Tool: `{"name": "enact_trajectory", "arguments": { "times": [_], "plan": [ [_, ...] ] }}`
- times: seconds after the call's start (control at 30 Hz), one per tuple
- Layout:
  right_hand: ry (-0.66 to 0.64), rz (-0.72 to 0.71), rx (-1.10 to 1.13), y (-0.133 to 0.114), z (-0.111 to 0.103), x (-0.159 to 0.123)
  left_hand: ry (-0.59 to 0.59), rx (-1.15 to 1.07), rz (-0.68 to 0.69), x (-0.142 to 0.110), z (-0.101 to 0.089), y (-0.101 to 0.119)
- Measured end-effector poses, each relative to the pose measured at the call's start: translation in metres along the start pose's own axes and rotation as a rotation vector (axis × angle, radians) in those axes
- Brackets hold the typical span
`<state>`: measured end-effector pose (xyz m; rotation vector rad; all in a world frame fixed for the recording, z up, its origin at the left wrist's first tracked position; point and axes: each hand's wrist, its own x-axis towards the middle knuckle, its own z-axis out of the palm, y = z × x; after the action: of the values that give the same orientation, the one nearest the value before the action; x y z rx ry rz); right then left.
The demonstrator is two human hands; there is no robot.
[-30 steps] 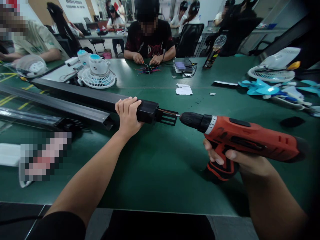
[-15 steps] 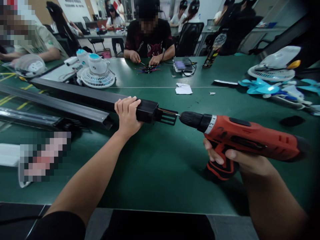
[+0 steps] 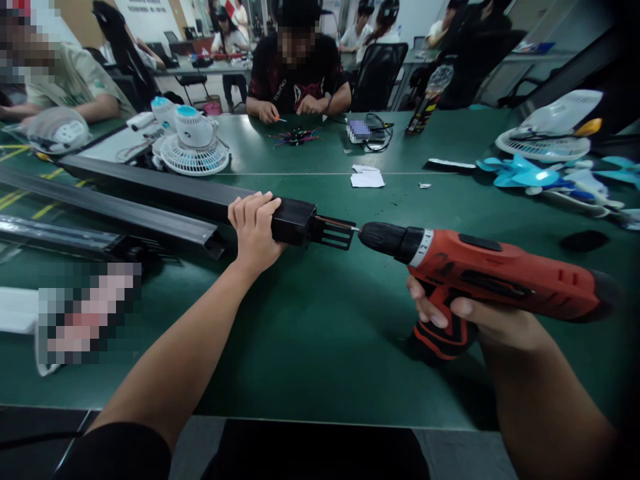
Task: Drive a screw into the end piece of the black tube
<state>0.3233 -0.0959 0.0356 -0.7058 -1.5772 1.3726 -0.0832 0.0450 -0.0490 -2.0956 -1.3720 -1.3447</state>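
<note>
My left hand [image 3: 256,230] is wrapped over a long black metal profile [image 3: 295,219] near its right end. A slotted black bracket [image 3: 336,233] sticks out of that end. My right hand [image 3: 465,317] grips a red and black cordless drill [image 3: 493,260] by its handle, with the thumb on the near side. The drill lies level and points left; its thin bit [image 3: 355,229] meets the bracket's right end or stops just short of it, I cannot tell which. A second black profile [image 3: 150,210] lies on the green table [image 3: 320,360], left of my left hand.
Left of centre stand white fans [image 3: 195,150]. Blue fan blades [image 3: 525,175] and fan parts lie at the right, near a bottle [image 3: 431,100]. White paper [image 3: 367,177] lies mid-table. Across the table a person [image 3: 300,73] handles a tool beside wires [image 3: 296,137].
My hands, the drill and the profile hold nearly the same place. The person across has drawn one hand up, off the wires.
</note>
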Motion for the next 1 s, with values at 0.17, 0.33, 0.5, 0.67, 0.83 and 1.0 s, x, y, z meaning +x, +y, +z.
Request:
{"name": "enact_trajectory", "arguments": {
  "times": [0.17, 0.33, 0.5, 0.67, 0.83, 1.0],
  "plan": [
    [0.013, -0.010, 0.008, -0.0014, 0.0007, 0.0000, 0.019, -0.005, 0.013, -0.0003, 0.0013, -0.0006],
    [0.001, -0.005, -0.008, -0.0015, 0.0001, -0.0004, 0.053, 0.017, 0.040, -0.0008, 0.0033, -0.0016],
    [0.033, 0.016, 0.002, -0.0027, 0.0012, -0.0011, 0.042, -0.004, 0.030, -0.0005, 0.0029, -0.0012],
    [0.016, 0.006, 0.005, -0.0035, 0.0017, -0.0004, 0.075, 0.019, 0.051, -0.0008, 0.0033, -0.0009],
    [0.034, 0.005, -0.003, -0.0031, 0.0022, 0.0000, 0.088, 0.069, 0.062, -0.0012, 0.0045, -0.0015],
    [0.045, 0.002, -0.013, -0.0014, 0.0018, -0.0009, 0.078, 0.058, 0.059, -0.0008, 0.0031, -0.0014]
  ]
}}
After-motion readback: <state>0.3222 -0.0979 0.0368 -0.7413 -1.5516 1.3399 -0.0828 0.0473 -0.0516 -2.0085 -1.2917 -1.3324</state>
